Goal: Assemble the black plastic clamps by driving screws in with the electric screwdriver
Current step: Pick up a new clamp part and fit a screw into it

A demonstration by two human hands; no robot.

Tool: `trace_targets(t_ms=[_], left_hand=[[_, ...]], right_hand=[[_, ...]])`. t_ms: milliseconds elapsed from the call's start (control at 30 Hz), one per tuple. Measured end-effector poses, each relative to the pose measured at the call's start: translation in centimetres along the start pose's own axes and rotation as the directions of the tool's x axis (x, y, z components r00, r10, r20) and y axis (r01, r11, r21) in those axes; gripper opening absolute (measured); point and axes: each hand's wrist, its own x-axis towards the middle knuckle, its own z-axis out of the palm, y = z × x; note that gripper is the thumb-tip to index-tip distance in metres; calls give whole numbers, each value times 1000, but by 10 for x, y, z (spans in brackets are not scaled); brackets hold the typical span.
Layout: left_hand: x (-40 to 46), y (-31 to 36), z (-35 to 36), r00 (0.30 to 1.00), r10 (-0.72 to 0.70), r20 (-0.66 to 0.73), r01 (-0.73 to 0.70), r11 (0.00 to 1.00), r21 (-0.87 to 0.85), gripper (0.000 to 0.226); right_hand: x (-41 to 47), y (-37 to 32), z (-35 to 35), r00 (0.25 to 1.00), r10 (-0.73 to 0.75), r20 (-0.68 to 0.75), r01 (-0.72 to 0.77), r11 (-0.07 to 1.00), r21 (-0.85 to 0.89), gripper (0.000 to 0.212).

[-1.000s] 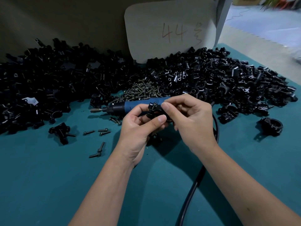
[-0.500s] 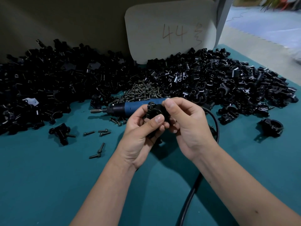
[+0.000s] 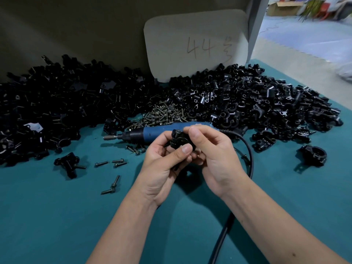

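Holding a black clamp (image 3: pixel 180 141) between them above the teal table (image 3: pixel 47 216), both hands work at mid-scene: the left hand (image 3: pixel 162 164) curls its fingers and thumb round the lower part, and the right hand (image 3: pixel 211 149) pinches the top with thumb and forefinger. A screw seems to sit in the top of the clamp, though I cannot tell whether it is started. The screwdriver (image 3: pixel 152 132) lies untouched just beyond the hands, bit pointing left, its cable (image 3: pixel 247 149) looping right and near. So this piece looks fitted by hand and not yet driven. One clamp (image 3: pixel 313 156) lying apart at the right looks assembled. Large heaps of parts (image 3: pixel 57 107) and a screw pile (image 3: pixel 163 113) remain, so most of the work is left. Loose screws (image 3: pixel 114 162) lie at the left. A card (image 3: pixel 196 44) at the far side bears handwritten "44" and a character I cannot read.
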Motion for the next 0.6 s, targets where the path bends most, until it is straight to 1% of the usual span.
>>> trace_targets(t_ms=[67,133,167,233,267,367,467,533,600], left_hand=[[0,-1,1,1000,1,9,-1,1000,17,41],[0,-2,2,1000,1,4,-1,1000,15,37],[1,-1,2,1000,5,0,-5,1000,4,35],[1,1,1,1000,15,-14,-15,999,-31,33],[1,2,0,1000,16,-19,-16,999,-43,32],[1,2,-1,1000,13,-23,-14,1000,-27,29],[1,0,0,1000,13,-5,-13,1000,16,34],[0,1,0,1000,14,3,-14,1000,22,38],[1,0,0,1000,19,4,-19,1000,23,37]], right_hand=[[0,2,-1,999,19,-38,-17,999,37,20],[0,2,-1,999,19,-28,-18,999,44,15],[0,1,-1,1000,21,6,-21,998,60,17],[0,0,-2,995,32,92,-42,994,102,29],[0,0,-3,993,35,111,-47,993,109,30],[1,0,-2,996,23,85,-31,995,91,22],[1,1,-3,999,28,39,-31,995,96,19],[0,2,-3,999,27,35,-31,994,105,19],[0,1,-4,998,24,55,-30,994,107,19]])
